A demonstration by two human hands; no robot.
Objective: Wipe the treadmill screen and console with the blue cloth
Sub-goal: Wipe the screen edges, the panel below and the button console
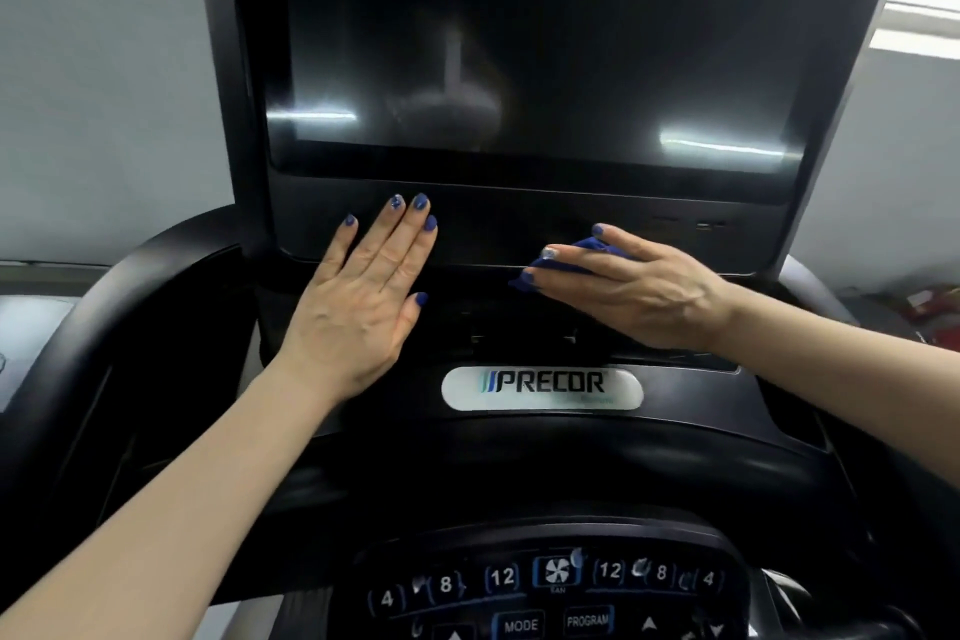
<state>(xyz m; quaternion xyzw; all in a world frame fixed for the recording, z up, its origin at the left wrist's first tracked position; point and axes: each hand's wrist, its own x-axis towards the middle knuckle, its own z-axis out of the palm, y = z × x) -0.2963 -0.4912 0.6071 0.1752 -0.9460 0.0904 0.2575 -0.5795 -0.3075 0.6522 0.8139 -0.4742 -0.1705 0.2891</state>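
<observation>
Pressing flat, the right hand (631,288) pins the bunched blue cloth (571,257) against the black panel (493,229) just below the dark glossy treadmill screen (535,42). Left hand (363,296) rests open, fingers straight, bracing that panel's left part. Best to keep even pressure and sweep sideways in overlapping passes.

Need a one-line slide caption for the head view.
Right hand presses the blue cloth on the panel below the dark treadmill screen; left hand rests flat beside it.
</observation>
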